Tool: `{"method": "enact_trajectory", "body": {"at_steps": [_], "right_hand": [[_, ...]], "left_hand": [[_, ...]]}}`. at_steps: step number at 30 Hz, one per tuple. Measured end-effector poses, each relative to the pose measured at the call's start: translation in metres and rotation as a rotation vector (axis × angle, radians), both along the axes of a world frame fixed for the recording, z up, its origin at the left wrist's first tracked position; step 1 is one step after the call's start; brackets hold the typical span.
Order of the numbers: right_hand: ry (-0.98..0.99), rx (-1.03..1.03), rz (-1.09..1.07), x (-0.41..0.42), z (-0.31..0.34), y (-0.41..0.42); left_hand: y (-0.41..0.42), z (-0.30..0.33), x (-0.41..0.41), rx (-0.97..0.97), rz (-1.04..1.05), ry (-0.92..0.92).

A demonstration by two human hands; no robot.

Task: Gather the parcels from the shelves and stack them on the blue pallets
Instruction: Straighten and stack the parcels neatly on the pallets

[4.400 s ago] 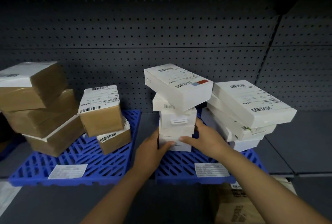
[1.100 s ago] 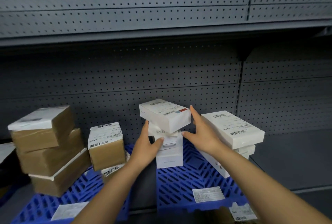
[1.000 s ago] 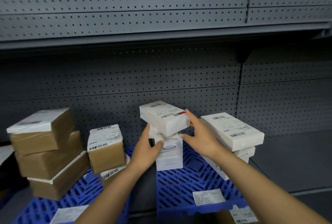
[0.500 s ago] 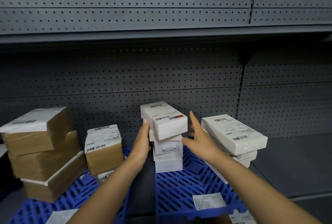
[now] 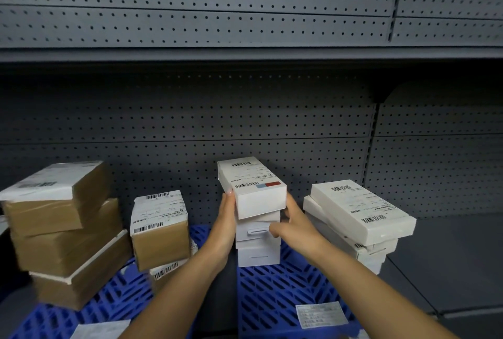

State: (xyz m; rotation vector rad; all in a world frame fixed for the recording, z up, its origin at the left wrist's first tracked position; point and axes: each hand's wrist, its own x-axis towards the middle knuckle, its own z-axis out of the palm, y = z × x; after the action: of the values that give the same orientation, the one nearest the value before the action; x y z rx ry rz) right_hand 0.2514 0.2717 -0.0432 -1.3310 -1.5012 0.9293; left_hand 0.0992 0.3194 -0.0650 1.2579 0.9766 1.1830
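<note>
A stack of white parcels [image 5: 258, 240] stands on the right blue pallet [image 5: 272, 292]. Its top parcel [image 5: 251, 189] carries a barcode label with a red and blue mark and lies roughly in line with the boxes below. My left hand [image 5: 226, 219] presses flat against the stack's left side, fingertips at the top parcel. My right hand [image 5: 295, 225] lies against the right side, fingers straight and thumb touching the front of the second box. A second white stack [image 5: 359, 210] leans just to the right.
Large brown parcels [image 5: 62, 219] are piled at the left, and smaller brown ones [image 5: 160, 230] sit on the left blue pallet [image 5: 117, 300]. Grey pegboard backs the shelf, another shelf edge [image 5: 245, 53] runs overhead, and bare grey shelf [image 5: 449, 257] extends right.
The skewed top parcel has been turned into line with the stack. Both hands moved from the lower boxes up to the stack's upper sides.
</note>
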Motion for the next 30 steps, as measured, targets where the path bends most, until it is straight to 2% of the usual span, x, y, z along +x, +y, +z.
{"method": "enact_trajectory", "body": {"at_steps": [7,14,21,30], "right_hand": [[0.022,0.048,0.027,0.001,0.009,-0.018],[0.023,0.162,0.030,0.018,0.048,-0.045],[-0.027,0.278,-0.027,0.054,0.083,-0.075],[-0.062,0.288,-0.130,0.114,0.094,-0.104]], "left_hand": [[-0.017,0.022,-0.001,0.015,-0.014,-0.027],[-0.035,0.064,0.015,0.135,-0.071,-0.030],[-0.055,0.100,0.052,0.226,-0.120,-0.020],[-0.076,0.113,0.113,0.240,-0.219,-0.002]]}}
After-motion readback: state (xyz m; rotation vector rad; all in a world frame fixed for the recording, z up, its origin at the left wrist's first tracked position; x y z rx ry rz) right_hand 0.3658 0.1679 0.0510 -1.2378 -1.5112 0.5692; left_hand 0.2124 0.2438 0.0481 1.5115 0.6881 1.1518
